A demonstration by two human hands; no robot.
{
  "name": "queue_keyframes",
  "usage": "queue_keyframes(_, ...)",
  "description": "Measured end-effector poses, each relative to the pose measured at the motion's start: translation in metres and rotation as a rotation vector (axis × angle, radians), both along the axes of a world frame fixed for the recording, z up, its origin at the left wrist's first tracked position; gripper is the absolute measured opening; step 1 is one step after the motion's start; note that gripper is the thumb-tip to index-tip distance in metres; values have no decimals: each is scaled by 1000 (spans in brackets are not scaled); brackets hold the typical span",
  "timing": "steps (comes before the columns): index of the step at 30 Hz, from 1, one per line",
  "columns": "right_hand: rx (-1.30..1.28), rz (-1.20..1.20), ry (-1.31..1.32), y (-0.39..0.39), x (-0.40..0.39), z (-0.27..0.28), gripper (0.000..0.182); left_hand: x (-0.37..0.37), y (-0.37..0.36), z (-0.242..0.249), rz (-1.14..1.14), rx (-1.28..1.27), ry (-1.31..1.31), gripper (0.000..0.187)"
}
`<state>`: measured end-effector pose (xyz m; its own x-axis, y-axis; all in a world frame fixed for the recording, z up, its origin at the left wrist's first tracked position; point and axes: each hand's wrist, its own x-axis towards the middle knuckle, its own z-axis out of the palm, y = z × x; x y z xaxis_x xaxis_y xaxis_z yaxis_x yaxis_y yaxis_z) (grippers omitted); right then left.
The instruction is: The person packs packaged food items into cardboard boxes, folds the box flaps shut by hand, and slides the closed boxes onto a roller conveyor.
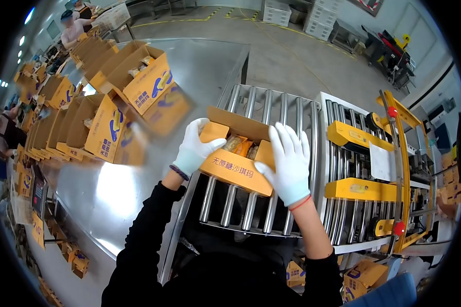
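An orange cardboard box (229, 171) with printed characters on its front flap sits on the roller conveyor in front of me. Its back flap stands up and the side flaps are folded inward. Through the gap between them, wrapped snack packets (242, 147) show inside. My left hand (195, 148), in a white glove, grips the box's left side, thumb over the side flap. My right hand (290, 161), also gloved, lies against the right side flap with its fingers stretched out and thumb apart.
Rows of open filled boxes (143, 94) stand on the steel table (205, 56) to the left. Right of the rollers (248, 210) is a taping machine with yellow guide arms (361, 190). Several people (71, 28) work at the far left. White crates (277, 13) are stacked at the back.
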<state>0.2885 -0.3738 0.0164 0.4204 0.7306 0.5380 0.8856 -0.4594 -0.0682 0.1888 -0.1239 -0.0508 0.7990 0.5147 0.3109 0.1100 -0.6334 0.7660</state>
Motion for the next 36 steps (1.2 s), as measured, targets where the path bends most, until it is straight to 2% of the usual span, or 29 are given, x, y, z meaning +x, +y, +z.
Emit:
queue_keyframes(1,-9,19,114,-7,-11,-3,89,-4,4,-1,-59,-259,-21,71)
queue_keyframes(2,-19,39,227,-16,-22,-7,95,-7,10,-3,-52,-253,-18,71)
queue_keyframes(3,-145,94,342,-25,-33,-13,101,-10,17,-6,-160,-539,18,69)
queue_keyframes(4,-117,124,303,-34,-47,-33,97,-11,18,-3,-268,-826,56,67)
queue_keyframes(5,-163,106,263,-41,-47,-46,95,-8,15,-1,-294,-739,49,56)
queue_keyframes(8,-239,-4,271,-62,-30,-34,92,21,-6,4,-324,-768,133,52)
queue_keyframes(9,-259,-65,269,-67,-15,-32,93,43,-20,-6,-298,-805,62,47)
queue_keyframes(10,-281,-163,276,-69,0,-31,93,56,-52,13,-170,-765,-7,42)
queue_keyframes(11,-273,-266,258,-71,18,-35,94,79,-77,-14,-68,-597,-117,44)
queue_keyframes(12,-253,-284,158,-78,38,-45,99,97,-100,-29,-125,-545,-163,51)
queue_keyframes(13,-319,-324,194,-78,53,-39,107,126,-128,-72,-177,-463,-301,59)
queue_keyframes(14,-319,-324,192,-77,60,-36,112,129,-151,-61,-247,-614,-79,58)
queue_keyframes(15,-331,-332,180,-72,67,-35,107,130,-155,-46,-408,-411,76,56)
queue_keyframes(16,-347,-349,172,-69,72,-36,101,122,-160,-36,-620,-609,66,51)
queue_keyframes(17,-344,-334,170,-72,76,-41,101,114,-150,-31,-827,-661,327,49)
queue_keyframes(18,-273,-348,131,-77,80,-47,92,104,-150,-51,-852,-1064,401,44)
queue_keyframes(20,-197,-368,97,-89,86,-55,83,60,-104,-37,-584,-336,196,42)
queue_keyframes(21,-182,-381,76,-98,86,-57,79,27,-79,5,-383,-293,247,43)
queue_keyframes(22,-171,-396,55,-105,86,-59,75,7,-45,8,-234,38,161,45)
queue_keyframes(23,-97,-397,9,-108,87,-62,61,-23,-11,41,-86,457,100,46)
queue_keyframes(24,-96,-398,12,-114,92,-66,61,-46,23,40,133,853,-111,46)
queue_keyframes(25,-157,-394,-10,-122,99,-69,52,-72,54,55,289,985,61,48)
queue_keyframes(26,-215,-389,-29,-126,101,-70,45,-94,86,48,550,825,71,46)
queue_keyframes(28,-164,-376,-35,-124,96,-71,38,-146,147,24,689,819,453,20)
queue_keyframes(29,-107,-327,194,-119,97,-81,40,-148,143,27,695,818,449,20)
queue_keyframes(30,-50,-275,419,-115,99,-89,43,-147,136,33,577,793,463,19)
queue_keyframes(32,260,-38,767,-75,57,-95,50,-139,109,47,373,798,451,24)
queue_keyframes(34,59,56,499,-42,28,-94,66,-138,73,53,229,789,365,19)
queue_keyframes(36,46,94,558,-19,2,-72,86,-144,37,68,57,708,153,14)
